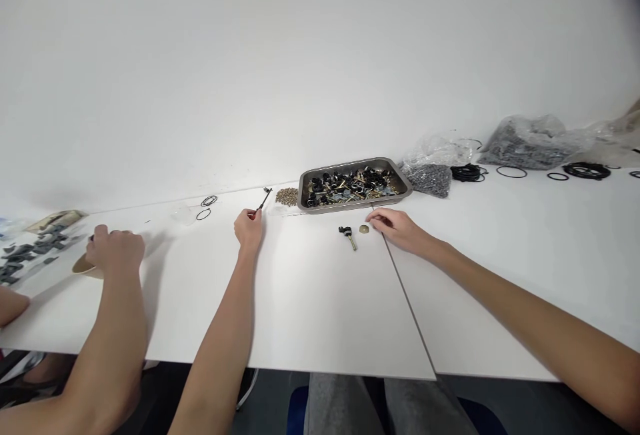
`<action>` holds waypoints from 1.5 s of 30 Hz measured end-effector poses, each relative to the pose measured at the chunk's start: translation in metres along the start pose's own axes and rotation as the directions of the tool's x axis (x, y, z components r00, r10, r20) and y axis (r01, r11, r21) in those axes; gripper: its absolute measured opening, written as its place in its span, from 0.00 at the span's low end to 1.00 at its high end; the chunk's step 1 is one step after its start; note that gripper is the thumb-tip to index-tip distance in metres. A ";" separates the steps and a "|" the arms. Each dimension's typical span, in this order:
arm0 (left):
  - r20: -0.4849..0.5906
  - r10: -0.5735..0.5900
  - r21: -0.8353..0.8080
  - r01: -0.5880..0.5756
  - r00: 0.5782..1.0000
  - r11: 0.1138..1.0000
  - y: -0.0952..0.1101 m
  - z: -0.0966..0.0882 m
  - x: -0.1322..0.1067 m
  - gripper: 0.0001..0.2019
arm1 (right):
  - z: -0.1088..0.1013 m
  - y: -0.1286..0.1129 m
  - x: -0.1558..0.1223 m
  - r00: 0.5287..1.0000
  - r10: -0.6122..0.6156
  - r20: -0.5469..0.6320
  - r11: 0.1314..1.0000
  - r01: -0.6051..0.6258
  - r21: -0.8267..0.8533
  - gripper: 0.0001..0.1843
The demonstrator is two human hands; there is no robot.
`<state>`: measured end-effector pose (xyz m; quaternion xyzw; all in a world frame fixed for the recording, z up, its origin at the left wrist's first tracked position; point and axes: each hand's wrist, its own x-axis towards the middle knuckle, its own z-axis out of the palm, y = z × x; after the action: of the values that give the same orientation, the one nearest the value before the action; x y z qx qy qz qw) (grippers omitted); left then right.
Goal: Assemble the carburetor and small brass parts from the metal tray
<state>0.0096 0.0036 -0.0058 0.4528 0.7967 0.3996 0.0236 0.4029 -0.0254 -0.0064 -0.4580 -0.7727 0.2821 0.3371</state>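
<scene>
My left hand (249, 228) pinches the lower end of a thin black rod-like tool (265, 200) that slants up to the right. My right hand (397, 227) rests on the white table (320, 302) with its fingertips next to a small round brass-coloured piece (364, 229). Just left of that piece lies a small part with a black head and a brass shaft (347, 234). Behind both hands stands a grey metal tray (353, 184) filled with black and brass parts.
A pile of small brass bits (287, 196) lies left of the tray. Plastic bags of dark parts (530, 142) and black rings (511, 172) sit at the right. Another person's hand (114, 248) works at the left beside dark grey pieces (30, 252).
</scene>
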 end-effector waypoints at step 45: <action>0.235 0.796 -0.310 -0.733 0.558 0.605 0.096 0.012 -0.115 0.11 | -0.002 -0.003 0.008 0.903 0.085 -0.421 0.858 0.149 0.492 0.10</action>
<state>0.1494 -0.0486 0.0122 0.8134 0.4628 0.3512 0.0283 0.4000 -0.0189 -0.0007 -0.3889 -0.5839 0.3638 0.6127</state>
